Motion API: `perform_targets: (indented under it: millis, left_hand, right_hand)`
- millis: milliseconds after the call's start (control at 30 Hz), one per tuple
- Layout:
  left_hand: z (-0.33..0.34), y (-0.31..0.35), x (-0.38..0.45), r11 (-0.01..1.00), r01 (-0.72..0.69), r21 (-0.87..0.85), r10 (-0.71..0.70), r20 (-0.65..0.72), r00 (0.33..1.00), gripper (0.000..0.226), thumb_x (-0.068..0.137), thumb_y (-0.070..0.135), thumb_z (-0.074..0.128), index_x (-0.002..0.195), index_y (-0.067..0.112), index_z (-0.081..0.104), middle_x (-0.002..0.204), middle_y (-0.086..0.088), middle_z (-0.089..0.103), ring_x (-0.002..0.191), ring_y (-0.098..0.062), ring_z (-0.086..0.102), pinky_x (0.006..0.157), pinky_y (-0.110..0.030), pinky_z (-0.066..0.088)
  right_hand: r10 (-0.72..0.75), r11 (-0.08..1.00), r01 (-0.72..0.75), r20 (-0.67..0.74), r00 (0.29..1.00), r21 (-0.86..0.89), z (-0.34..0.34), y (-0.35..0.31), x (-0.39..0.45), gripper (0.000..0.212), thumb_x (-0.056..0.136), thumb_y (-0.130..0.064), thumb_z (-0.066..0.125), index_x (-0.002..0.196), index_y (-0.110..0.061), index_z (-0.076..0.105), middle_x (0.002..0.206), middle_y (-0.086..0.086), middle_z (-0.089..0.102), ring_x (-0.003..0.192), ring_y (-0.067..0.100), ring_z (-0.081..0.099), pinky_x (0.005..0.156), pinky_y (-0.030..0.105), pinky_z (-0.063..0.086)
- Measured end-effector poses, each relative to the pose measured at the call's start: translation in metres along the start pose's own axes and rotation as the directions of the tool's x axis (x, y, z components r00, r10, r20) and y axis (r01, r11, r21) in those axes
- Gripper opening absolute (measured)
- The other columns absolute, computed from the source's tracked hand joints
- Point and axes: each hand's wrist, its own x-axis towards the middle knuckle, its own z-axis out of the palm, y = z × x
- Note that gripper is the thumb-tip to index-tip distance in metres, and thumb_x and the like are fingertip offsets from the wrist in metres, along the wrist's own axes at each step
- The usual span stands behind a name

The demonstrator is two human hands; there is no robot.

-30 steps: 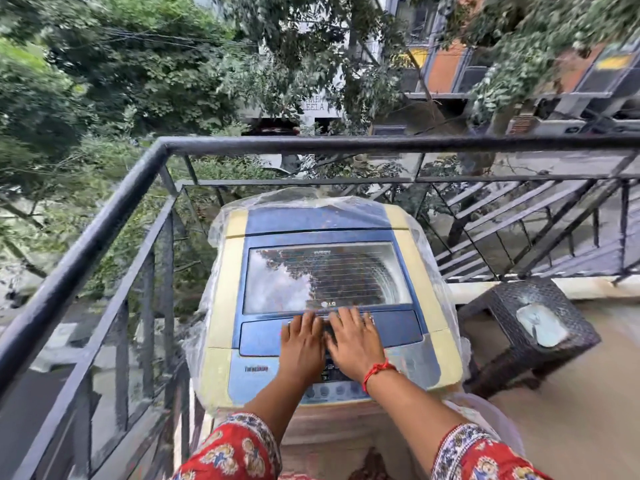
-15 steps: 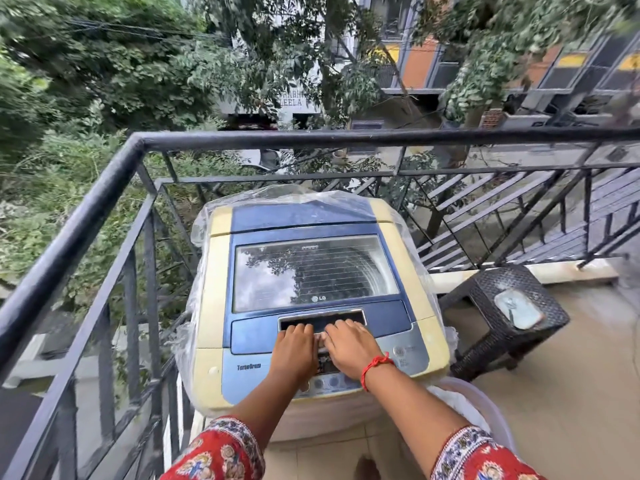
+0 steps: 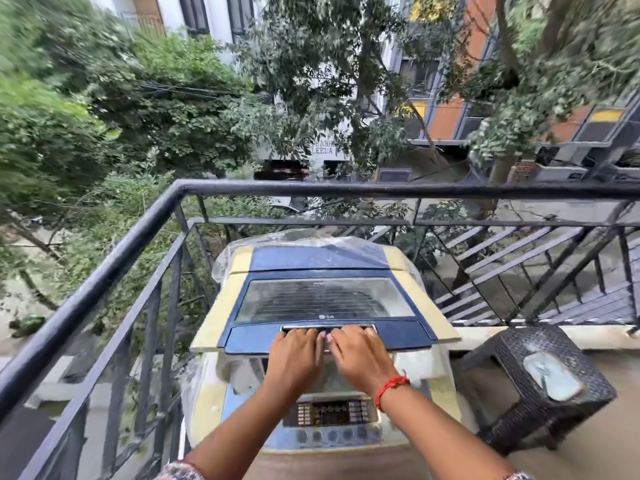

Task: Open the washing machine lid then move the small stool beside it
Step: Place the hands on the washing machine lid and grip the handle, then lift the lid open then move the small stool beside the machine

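Observation:
A top-loading washing machine (image 3: 443, 372), cream and blue and wrapped in clear plastic, stands in the balcony corner. Its blue lid (image 3: 325, 301) with a glass window is raised at the front edge, with a gap beneath it. My left hand (image 3: 294, 358) and my right hand (image 3: 360, 355) lie side by side with fingers hooked into the lid's silver handle slot. The control panel (image 3: 330, 412) shows below my wrists. A small dark wicker stool (image 3: 540, 382) stands on the floor to the right of the machine, with a pale flat object (image 3: 550, 379) on its top.
Black metal railing (image 3: 145, 220) runs close along the left and behind the machine. A low ledge (image 3: 588, 336) lies behind the stool. Tan balcony floor (image 3: 595, 448) extends to the right. Trees and buildings lie beyond.
Both hands slid from the control panel up to the handle slot and lifted the lid's front edge off the machine. The camera view tilted upward.

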Motion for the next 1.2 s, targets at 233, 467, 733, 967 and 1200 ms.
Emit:
perform_targets:
  millis: [233,467,733,967,1200]
  left_hand:
    - [-0.028,0.007,0.036,0.994,0.085,0.070,-0.083,-0.036,0.996,0.055,0.095,0.042,0.028,0.061,0.014,0.060,0.063,-0.008,0.068,0.062,-0.030,0.063,0.060,-0.035,0.040]
    - [-0.063,0.009,0.085,0.986,0.138,0.096,-0.127,-0.109,0.986,0.057,0.097,0.045,0.031,0.071,0.011,0.068,0.070,-0.013,0.069,0.070,-0.035,0.065,0.054,-0.034,0.041]
    - [-0.097,-0.001,0.164,0.989,0.087,0.120,-0.066,-0.171,0.983,0.057,0.096,0.048,0.029,0.081,0.009,0.067,0.082,-0.015,0.070,0.078,-0.036,0.065,0.062,-0.035,0.045]
    - [-0.110,-0.016,0.248,0.992,0.106,0.072,-0.091,-0.188,0.978,0.062,0.095,0.051,0.026,0.086,0.008,0.069,0.089,-0.018,0.070,0.081,-0.036,0.065,0.066,-0.038,0.046]
    - [-0.106,-0.030,0.307,0.985,0.162,0.062,-0.153,-0.125,0.980,0.061,0.094,0.053,0.027,0.091,0.006,0.066,0.098,-0.022,0.069,0.092,-0.037,0.064,0.078,-0.040,0.048]
  right_hand:
    - [-0.059,0.997,0.065,-0.144,0.988,0.039,-0.016,0.012,0.036,0.038,0.097,-0.033,0.035,0.071,-0.019,0.059,0.063,0.004,0.063,0.059,0.028,0.059,0.052,0.038,0.045]
    - [-0.077,0.997,0.078,-0.226,0.971,-0.003,-0.041,0.021,0.085,0.045,0.096,-0.037,0.034,0.066,-0.017,0.061,0.060,0.004,0.064,0.054,0.029,0.061,0.043,0.035,0.044]
    - [-0.082,0.995,0.065,-0.280,0.957,-0.071,-0.076,0.036,0.162,0.051,0.096,-0.038,0.032,0.066,-0.014,0.066,0.061,0.008,0.066,0.051,0.033,0.062,0.041,0.034,0.045]
    - [-0.023,0.999,0.017,-0.222,0.975,-0.030,-0.094,0.055,0.242,0.050,0.099,-0.037,0.036,0.071,-0.012,0.068,0.073,0.014,0.071,0.065,0.035,0.065,0.052,0.035,0.044]
    - [-0.010,0.999,0.007,-0.117,0.993,-0.032,-0.086,0.076,0.299,0.050,0.099,-0.039,0.029,0.083,-0.013,0.070,0.089,0.017,0.071,0.082,0.037,0.065,0.063,0.038,0.044]
